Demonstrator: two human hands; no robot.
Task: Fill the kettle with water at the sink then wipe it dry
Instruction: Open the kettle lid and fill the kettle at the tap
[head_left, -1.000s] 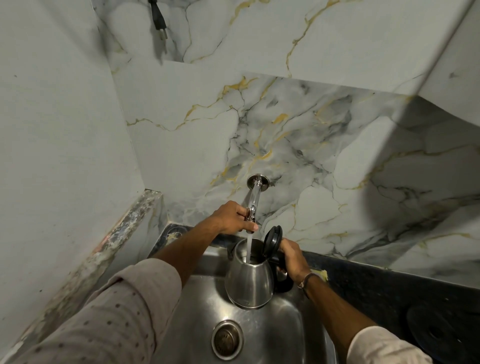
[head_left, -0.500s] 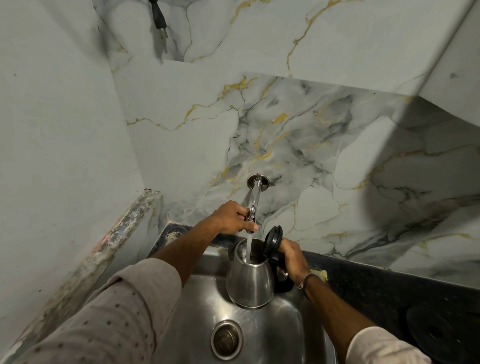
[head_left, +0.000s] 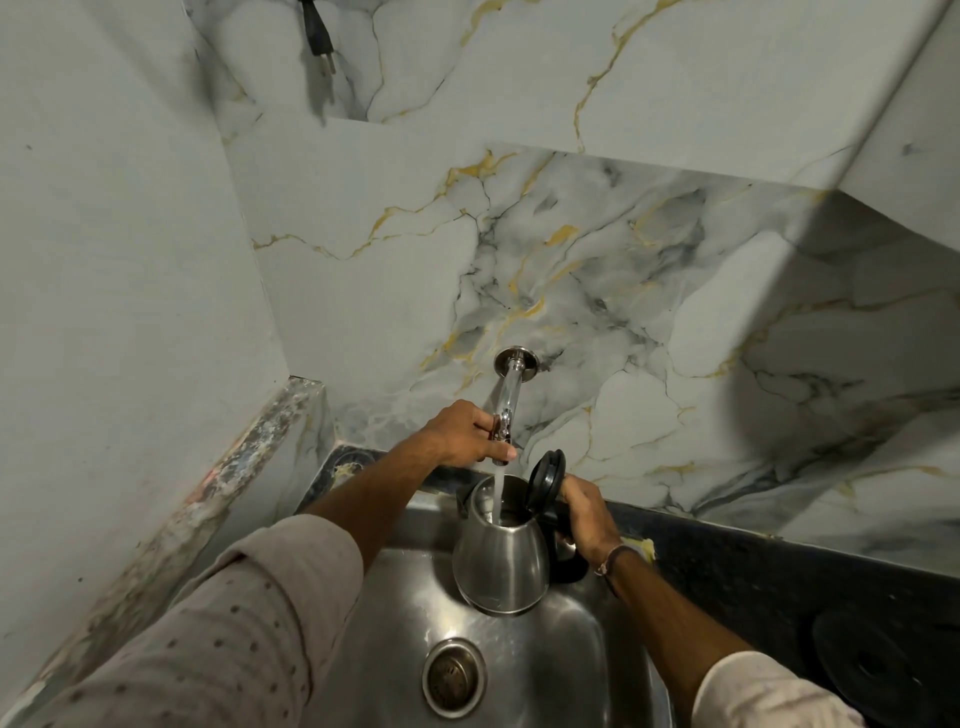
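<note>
A steel kettle (head_left: 501, 564) hangs over the steel sink (head_left: 566, 654), its black lid (head_left: 544, 477) flipped up. My right hand (head_left: 584, 514) grips the kettle's black handle at its right side. A chrome tap (head_left: 506, 400) juts from the marble wall, and a stream of water falls from it into the kettle's mouth. My left hand (head_left: 465, 434) is closed around the tap's lever at the spout end, just above the kettle.
The sink drain (head_left: 454, 678) lies below the kettle. A dark counter (head_left: 779, 566) runs to the right, with the round black kettle base (head_left: 875, 667) on it. A plain wall closes the left side. A black plug (head_left: 317, 34) hangs at the top.
Almost nothing has moved. Water keeps running into the kettle, and both hands hold their places.
</note>
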